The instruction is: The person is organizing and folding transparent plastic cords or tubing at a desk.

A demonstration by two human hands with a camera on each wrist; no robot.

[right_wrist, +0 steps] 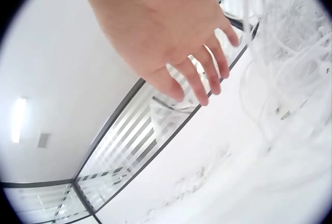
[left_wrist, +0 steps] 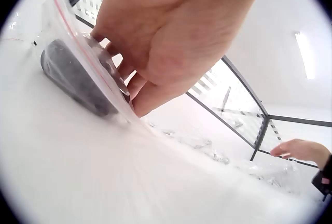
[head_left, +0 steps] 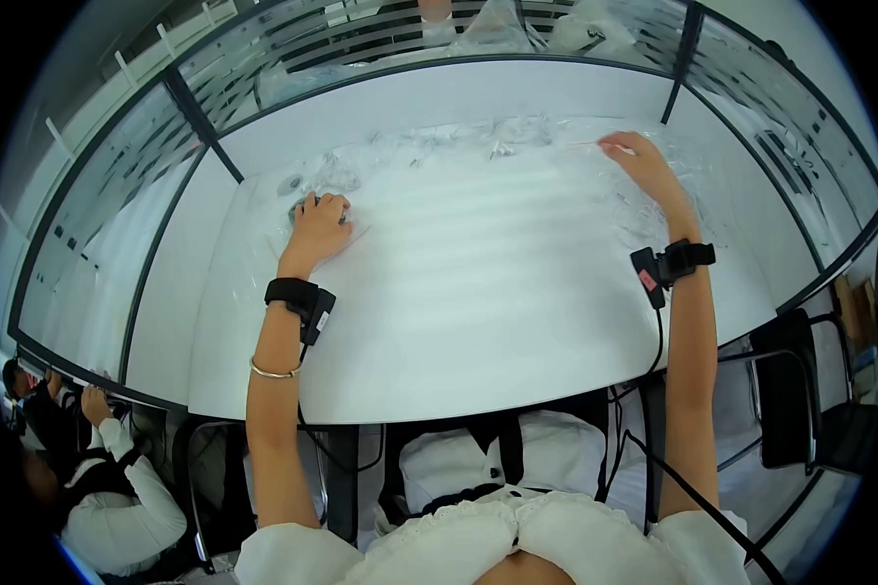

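While another person [head_left: 117, 497] in white sleeves sits at the far left, beyond the bench [head_left: 478, 302], the wearer reaches both arms forward over its white top. A pale bangle [head_left: 275, 372] circles the left forearm, just below the black wrist strap [head_left: 291, 291] and its small camera.

Toward the left rear of the bench, the left hand [head_left: 320, 229] comes down from above with fingers bent round a clear zip bag [left_wrist: 85, 53], gripping it. Inside the bag lies a dark, rounded object [left_wrist: 75, 81], and a red line runs along the zip edge. Just behind it sits a small grey disc [head_left: 289, 183], with crumpled clear packets [head_left: 337, 174] close by on its right.

Across the back, more transparent packaging [head_left: 517, 135] spreads in a loose row, its contents too small to make out.

At the right rear, the right hand [head_left: 644, 171] hovers palm down, open, its fingers apart and slightly bent. A thin reddish line shows by its fingertips; whether they touch it, I can't tell. Clear bags with looped white cords [right_wrist: 290, 53] lie beside and below that hand. Farther right, past the bench's edge, stands a black chair [head_left: 785, 400].
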